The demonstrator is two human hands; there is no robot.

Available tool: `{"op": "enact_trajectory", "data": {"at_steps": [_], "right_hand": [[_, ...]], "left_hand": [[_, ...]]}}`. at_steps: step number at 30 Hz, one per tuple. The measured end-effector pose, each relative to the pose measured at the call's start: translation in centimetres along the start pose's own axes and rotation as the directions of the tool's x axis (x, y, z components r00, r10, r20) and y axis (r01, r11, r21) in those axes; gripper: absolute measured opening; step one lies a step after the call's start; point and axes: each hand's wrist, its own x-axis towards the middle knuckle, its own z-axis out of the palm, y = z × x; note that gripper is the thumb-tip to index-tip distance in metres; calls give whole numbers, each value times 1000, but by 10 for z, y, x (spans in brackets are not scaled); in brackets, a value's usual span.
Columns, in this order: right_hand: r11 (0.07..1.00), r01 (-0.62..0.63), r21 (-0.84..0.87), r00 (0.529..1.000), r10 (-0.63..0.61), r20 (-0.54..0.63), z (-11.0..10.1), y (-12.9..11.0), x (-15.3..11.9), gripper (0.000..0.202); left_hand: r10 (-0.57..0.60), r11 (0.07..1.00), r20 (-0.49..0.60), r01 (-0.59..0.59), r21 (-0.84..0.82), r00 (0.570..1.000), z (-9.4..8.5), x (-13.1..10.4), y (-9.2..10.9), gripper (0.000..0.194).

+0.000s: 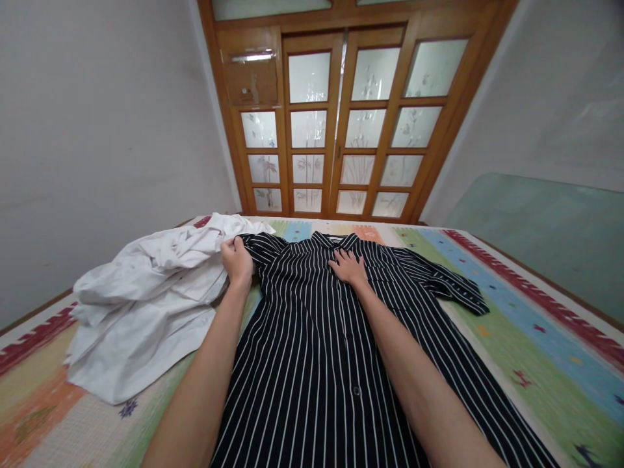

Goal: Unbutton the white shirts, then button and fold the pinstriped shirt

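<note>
A black shirt with white stripes (302, 338) lies spread front side up, its collar at the far end and its buttons down the middle. My left hand (237, 261) is closed on the end of the shirt's left-side sleeve (266, 250). Flat on the chest just below the collar rests my right hand (349, 267), fingers spread. The right-side sleeve (453, 286) stretches out untouched. Beside my left hand a crumpled white garment (151, 292) lies in a heap. The shirt's lower hem is out of view.
Beneath the clothes is a colourful patterned cover (526, 338) with stripes and small figures. Wooden doors with glass panes (336, 130) stand beyond the far edge. A grey wall (97, 130) rises on the left, and a pale green panel (546, 227) is at the right.
</note>
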Motion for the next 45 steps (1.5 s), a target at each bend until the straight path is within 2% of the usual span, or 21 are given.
{"op": "enact_trajectory", "data": {"at_steps": [3, 6, 8, 11, 14, 16, 18, 19, 20, 24, 26, 29, 34, 36, 37, 38, 41, 42, 43, 44, 45], "right_hand": [[1000, -1, 2, 1000, 1, 6, -1, 0, 0, 67], [1000, -1, -4, 1000, 1, 14, -2, 0, -1, 67], [1000, -1, 0, 1000, 1, 14, -3, 0, -1, 67], [1000, 4, 16, 1000, -4, 9, -4, -1, -2, 67], [1000, 5, 18, 1000, -5, 7, -3, 0, -2, 67], [1000, 5, 20, 1000, -5, 3, -3, 0, -2, 67], [1000, 6, 30, 1000, -6, -3, -2, 0, -2, 66], [999, 5, 37, 1000, -5, -9, -1, 0, -1, 66], [999, 4, 45, 1000, -3, -14, -1, 0, -1, 65], [998, 2, 68, 1000, 0, -29, 1, 1, 1, 64], [997, 5, 75, 999, -2, -33, 2, 1, 2, 65], [996, 7, 86, 999, -4, -37, 3, 2, 3, 64], [994, 17, 104, 998, -11, -56, 5, 3, 3, 64], [993, 23, 117, 997, -14, -75, 7, 4, 4, 64], [991, 27, 128, 996, -16, -85, 8, 4, 4, 63], [988, 34, 151, 995, -19, -99, 8, 4, 4, 63], [965, 74, 251, 986, -34, -161, 10, 8, 4, 56], [956, 92, 277, 982, -42, -183, 10, 10, 4, 54], [949, 111, 294, 978, -51, -202, 9, 11, 3, 52], [946, 125, 300, 975, -61, -215, 9, 13, 2, 52], [942, 139, 306, 972, -70, -226, 8, 15, 1, 53]], "left_hand": [[29, 992, -38, -33, -119, 999, 3, 4, -2, 8], [163, 953, 100, -131, -273, 982, 2, 0, 4, 8], [292, 933, 225, -225, -282, 929, -1, -7, 12, 8], [453, 884, 416, -456, -99, 789, -9, -19, 22, 9], [543, 725, 604, -689, 14, 584, -11, -31, 25, 8], [518, 646, 732, -763, 4, 442, -8, -38, 22, 12], [458, 630, 815, -777, -14, 356, -4, -45, 15, 18], [440, 635, 826, -773, -7, 354, -2, -48, 10, 18], [435, 640, 815, -768, 20, 384, 0, -52, 6, 16], [371, 658, 641, -677, 329, 672, 3, -62, -7, 21], [240, 668, 596, -575, 471, 767, 3, -63, -12, 32], [119, 654, 597, -515, 553, 793, 4, -62, -22, 44], [26, 639, 679, -534, 553, 734, 5, -59, -37, 64], [34, 666, 731, -561, 493, 682, 7, -61, -39, 74], [77, 671, 771, -605, 429, 633, 7, -62, -38, 77], [141, 661, 818, -668, 341, 558, 8, -64, -37, 80], [333, 535, 912, -845, 26, 240, 11, -72, -33, 95], [368, 496, 916, -867, -45, 162, 11, -75, -32, 99], [388, 476, 913, -875, -83, 124, 11, -77, -32, 100], [397, 478, 909, -874, -84, 129, 11, -79, -32, 97], [395, 495, 904, -867, -58, 165, 11, -80, -33, 93]]}}
